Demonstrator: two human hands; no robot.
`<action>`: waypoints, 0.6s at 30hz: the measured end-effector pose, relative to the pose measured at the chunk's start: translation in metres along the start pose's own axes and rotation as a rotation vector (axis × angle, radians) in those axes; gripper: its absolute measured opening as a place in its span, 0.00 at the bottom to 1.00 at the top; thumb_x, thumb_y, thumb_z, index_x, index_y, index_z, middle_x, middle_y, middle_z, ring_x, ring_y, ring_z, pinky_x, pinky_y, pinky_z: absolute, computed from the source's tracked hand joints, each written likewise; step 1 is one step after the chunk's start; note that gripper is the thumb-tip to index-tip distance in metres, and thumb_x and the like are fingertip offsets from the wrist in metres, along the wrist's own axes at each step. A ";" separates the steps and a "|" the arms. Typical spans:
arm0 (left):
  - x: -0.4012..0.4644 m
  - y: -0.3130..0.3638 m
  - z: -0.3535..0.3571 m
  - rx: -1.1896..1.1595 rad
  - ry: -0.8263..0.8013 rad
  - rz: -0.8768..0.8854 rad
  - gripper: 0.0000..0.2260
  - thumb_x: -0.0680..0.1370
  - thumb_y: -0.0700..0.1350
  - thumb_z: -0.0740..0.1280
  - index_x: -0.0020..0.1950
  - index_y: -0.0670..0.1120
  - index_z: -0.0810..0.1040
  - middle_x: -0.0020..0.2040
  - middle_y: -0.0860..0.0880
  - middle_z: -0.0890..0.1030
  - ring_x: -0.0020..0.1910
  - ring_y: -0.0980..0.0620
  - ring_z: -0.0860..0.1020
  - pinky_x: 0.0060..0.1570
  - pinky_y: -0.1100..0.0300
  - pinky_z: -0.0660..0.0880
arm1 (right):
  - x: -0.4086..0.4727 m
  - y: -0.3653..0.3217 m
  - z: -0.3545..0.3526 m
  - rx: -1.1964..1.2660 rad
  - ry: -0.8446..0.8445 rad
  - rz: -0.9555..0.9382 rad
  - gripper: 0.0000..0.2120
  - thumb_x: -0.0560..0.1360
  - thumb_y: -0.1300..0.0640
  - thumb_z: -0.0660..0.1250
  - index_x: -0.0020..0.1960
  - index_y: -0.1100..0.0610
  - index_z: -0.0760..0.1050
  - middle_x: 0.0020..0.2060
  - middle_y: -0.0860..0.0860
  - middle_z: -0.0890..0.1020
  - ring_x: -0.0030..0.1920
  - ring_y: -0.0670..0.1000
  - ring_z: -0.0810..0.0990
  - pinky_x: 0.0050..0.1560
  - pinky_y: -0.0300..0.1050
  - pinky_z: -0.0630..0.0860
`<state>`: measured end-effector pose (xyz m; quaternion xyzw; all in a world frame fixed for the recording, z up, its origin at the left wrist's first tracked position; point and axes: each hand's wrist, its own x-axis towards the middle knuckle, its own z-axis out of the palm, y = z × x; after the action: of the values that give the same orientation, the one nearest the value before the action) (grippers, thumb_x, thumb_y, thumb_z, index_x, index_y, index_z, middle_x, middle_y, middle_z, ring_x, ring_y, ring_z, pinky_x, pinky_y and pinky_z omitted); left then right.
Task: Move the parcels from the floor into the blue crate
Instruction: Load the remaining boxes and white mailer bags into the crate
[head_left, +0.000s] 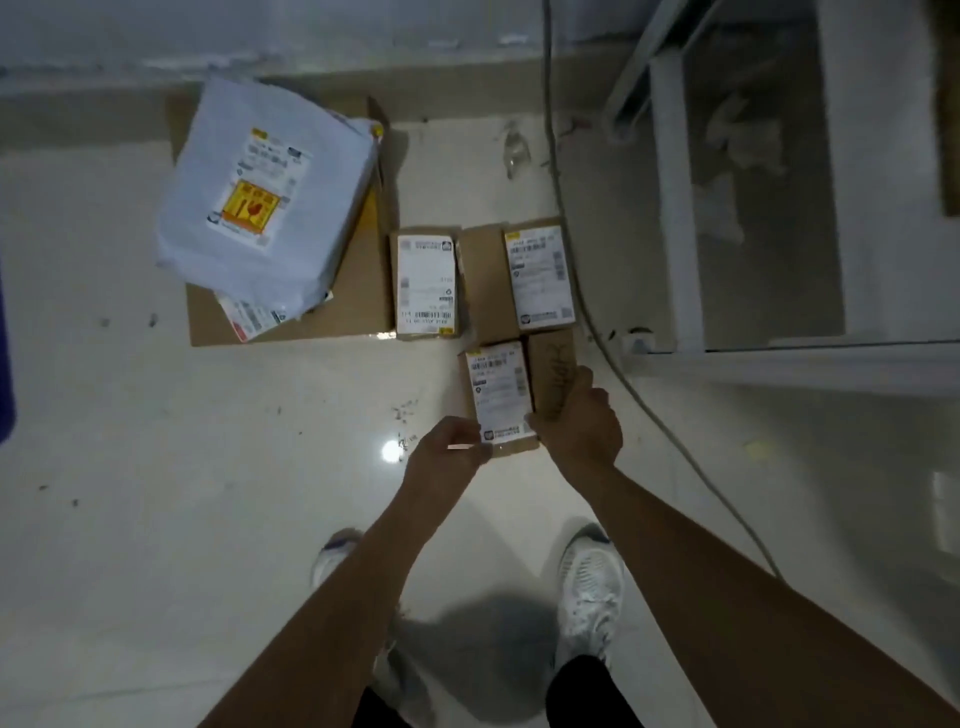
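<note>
A small cardboard parcel (511, 387) with a white label lies on the floor in front of me. My right hand (576, 421) grips its right side, fingers curled over the top. My left hand (449, 457) holds its near left corner. Behind it sit two more small labelled boxes, one on the left (426, 283) and one on the right (519, 275). Farther left, a white plastic mailer (265, 197) lies on a flat brown box (358, 296). A blue edge (6, 364) shows at the far left border; I cannot tell whether it is the crate.
A grey cable (587, 301) runs down the floor just right of the boxes. A white metal frame (675, 208) and shelf stand at the right. My two white shoes (589, 582) are on the glossy tile floor below the hands.
</note>
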<state>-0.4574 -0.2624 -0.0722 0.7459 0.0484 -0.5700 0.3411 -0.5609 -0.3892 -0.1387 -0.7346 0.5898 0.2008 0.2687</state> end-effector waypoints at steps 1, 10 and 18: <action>-0.001 -0.009 0.004 0.005 -0.005 -0.010 0.08 0.75 0.40 0.68 0.53 0.46 0.78 0.50 0.52 0.80 0.49 0.52 0.76 0.47 0.61 0.70 | 0.005 0.003 0.009 -0.020 0.009 -0.006 0.37 0.66 0.45 0.75 0.66 0.57 0.63 0.51 0.58 0.77 0.48 0.61 0.79 0.41 0.47 0.73; -0.080 0.012 0.008 -0.050 0.025 -0.095 0.14 0.75 0.49 0.69 0.59 0.49 0.75 0.58 0.51 0.79 0.56 0.52 0.76 0.60 0.53 0.74 | -0.081 0.013 -0.082 0.031 0.063 0.066 0.32 0.67 0.44 0.73 0.63 0.57 0.66 0.52 0.54 0.80 0.47 0.58 0.81 0.39 0.43 0.68; -0.258 0.183 -0.026 -0.302 -0.022 0.043 0.26 0.70 0.52 0.75 0.65 0.47 0.71 0.61 0.51 0.77 0.55 0.55 0.77 0.42 0.72 0.73 | -0.236 -0.095 -0.286 0.075 0.041 -0.174 0.41 0.61 0.30 0.67 0.69 0.43 0.59 0.57 0.41 0.75 0.55 0.45 0.78 0.43 0.41 0.73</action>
<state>-0.4409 -0.3054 0.2414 0.6807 0.1138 -0.5569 0.4621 -0.5271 -0.3755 0.2426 -0.7765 0.5361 0.1394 0.3004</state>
